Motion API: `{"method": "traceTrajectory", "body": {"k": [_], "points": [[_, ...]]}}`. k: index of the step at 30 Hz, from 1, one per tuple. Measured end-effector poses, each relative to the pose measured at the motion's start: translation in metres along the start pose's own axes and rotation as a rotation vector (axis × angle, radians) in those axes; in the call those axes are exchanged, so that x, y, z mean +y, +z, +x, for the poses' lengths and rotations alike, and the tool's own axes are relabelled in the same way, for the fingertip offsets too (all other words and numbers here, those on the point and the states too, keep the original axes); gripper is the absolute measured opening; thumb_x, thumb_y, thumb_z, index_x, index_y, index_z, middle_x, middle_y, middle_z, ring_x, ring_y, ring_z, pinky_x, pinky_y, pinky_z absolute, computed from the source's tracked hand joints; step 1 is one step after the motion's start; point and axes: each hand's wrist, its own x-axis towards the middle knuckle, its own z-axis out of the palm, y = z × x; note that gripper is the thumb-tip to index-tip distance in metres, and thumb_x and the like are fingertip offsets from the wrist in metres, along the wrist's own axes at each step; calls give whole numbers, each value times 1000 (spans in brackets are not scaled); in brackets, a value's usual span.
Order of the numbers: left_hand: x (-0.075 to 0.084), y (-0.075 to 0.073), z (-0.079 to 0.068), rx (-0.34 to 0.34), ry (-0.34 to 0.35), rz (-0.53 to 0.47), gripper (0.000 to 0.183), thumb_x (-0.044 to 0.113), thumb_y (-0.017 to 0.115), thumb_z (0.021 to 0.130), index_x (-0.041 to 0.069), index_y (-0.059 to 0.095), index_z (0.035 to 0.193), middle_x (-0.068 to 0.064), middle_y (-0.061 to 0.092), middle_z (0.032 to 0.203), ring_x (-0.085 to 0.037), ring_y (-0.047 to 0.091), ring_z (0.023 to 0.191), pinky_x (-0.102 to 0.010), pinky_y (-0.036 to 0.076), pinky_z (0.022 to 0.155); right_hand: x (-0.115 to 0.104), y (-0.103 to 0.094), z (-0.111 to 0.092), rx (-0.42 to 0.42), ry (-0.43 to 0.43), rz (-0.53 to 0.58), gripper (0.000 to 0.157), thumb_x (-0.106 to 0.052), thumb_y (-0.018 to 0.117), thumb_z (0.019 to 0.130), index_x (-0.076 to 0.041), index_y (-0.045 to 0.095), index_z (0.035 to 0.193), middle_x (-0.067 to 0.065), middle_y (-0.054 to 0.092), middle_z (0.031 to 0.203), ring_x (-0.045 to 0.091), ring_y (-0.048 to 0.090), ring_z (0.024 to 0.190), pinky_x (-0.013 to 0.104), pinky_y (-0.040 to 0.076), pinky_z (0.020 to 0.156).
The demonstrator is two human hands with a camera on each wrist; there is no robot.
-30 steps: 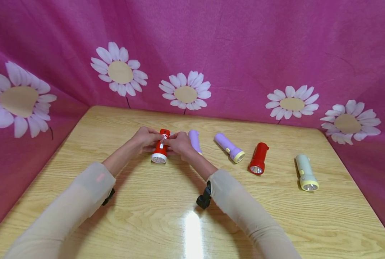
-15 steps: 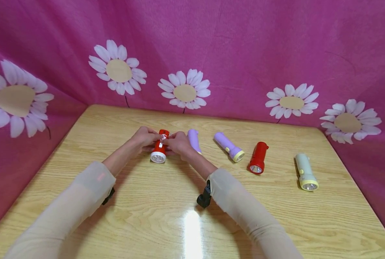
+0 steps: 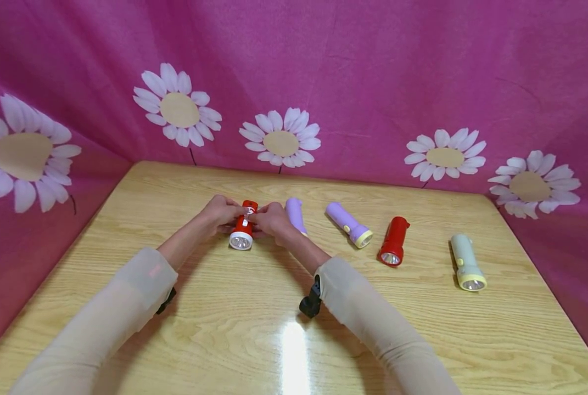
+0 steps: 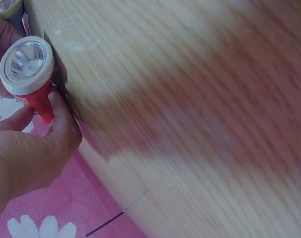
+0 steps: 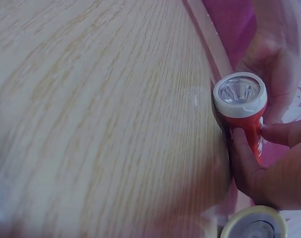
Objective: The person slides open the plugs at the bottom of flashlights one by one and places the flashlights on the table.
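Observation:
A red flashlight with a white head lies on the wooden table, its lens toward me. My left hand grips its left side, thumb on top, fingers along the body. From the other side my right hand holds it, with the thumb near the white switch. In the left wrist view the flashlight's white ring rises above the left hand. The right wrist view shows its red body between the thumb and a finger of the right hand. Some fingertips are hidden beneath the flashlight.
Just right of the right hand lies a purple flashlight, partly covered by that hand. Farther right are another purple flashlight, an all-red one and a grey-green one. A pink daisy-print cloth hangs behind the table.

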Motion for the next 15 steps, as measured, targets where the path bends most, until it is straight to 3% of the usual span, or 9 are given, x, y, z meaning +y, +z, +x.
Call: {"method": "traceTrajectory", "body": {"k": [15], "points": [[-1,-4,0,-2,-6,-9,30,16,59,90,-2,53,114,-6,60,83,-13,57,69,-26,51,59,-1,1,-1,11,-18,-49,21,-9,66,85,5,57,97,11,63,88,19,65,71,34,55,65]]}}
